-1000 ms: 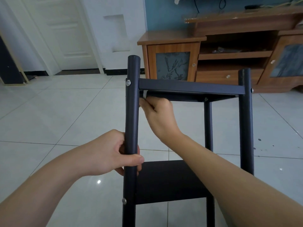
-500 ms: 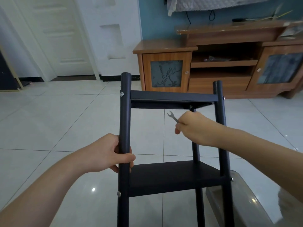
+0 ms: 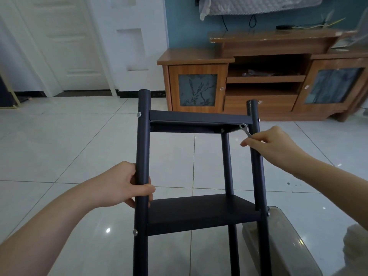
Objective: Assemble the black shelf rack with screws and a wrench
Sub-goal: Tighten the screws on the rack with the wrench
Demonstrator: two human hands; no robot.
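The black shelf rack (image 3: pixel 199 214) stands upright on the tiled floor in front of me, with an upper shelf (image 3: pixel 197 117) and a lower shelf. My left hand (image 3: pixel 127 186) grips the front left post (image 3: pixel 142 148) between the two shelves. My right hand (image 3: pixel 272 144) pinches a small silver wrench (image 3: pixel 245 131). The wrench's open jaw sits under the upper shelf's right corner, beside the front right post (image 3: pixel 255 156). Silver screw heads (image 3: pixel 139 114) show on the left post at both shelf levels.
A wooden TV cabinet (image 3: pixel 258 80) stands against the blue wall behind the rack. A white door (image 3: pixel 65 42) is at the back left. A grey rounded object (image 3: pixel 282 242) lies on the floor at the rack's lower right. Pale floor tiles (image 3: pixel 59 146) surround the rack.
My right hand left the upper shelf's left corner, drew back with the wrench, then moved right and set its jaw under the shelf's right corner. My left hand stayed on the post.
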